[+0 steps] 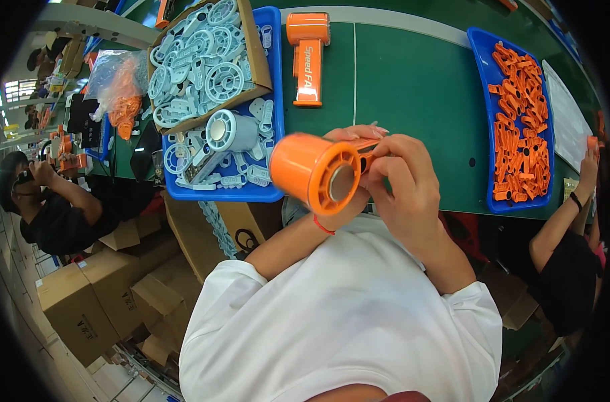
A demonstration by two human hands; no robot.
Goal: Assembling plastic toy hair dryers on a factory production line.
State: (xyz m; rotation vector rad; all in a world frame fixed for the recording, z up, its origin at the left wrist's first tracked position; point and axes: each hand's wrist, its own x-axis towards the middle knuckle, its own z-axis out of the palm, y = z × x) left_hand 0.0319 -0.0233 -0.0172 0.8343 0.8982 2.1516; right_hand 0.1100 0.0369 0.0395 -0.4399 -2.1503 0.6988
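- Free passage: flat green tabletop (412, 87) between the long orange plastic device (309, 70) and the rightmost blue plastic tray (484, 74).
- Leftward obstacles: open brown cardboard box (254, 50) overlapping another rectangular blue plastic tray (277, 74).

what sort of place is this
Probably a factory assembly workshop: there is a blue tray of small orange parts, a cardboard box heaped with light blue plastic pieces, and an orange round-headed device held at a green table.

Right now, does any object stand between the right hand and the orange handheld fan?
Nothing visible does: fingers of the right hand appear to touch the orange handheld fan, right of its silver disc. The left hand supports it, partly hidden.
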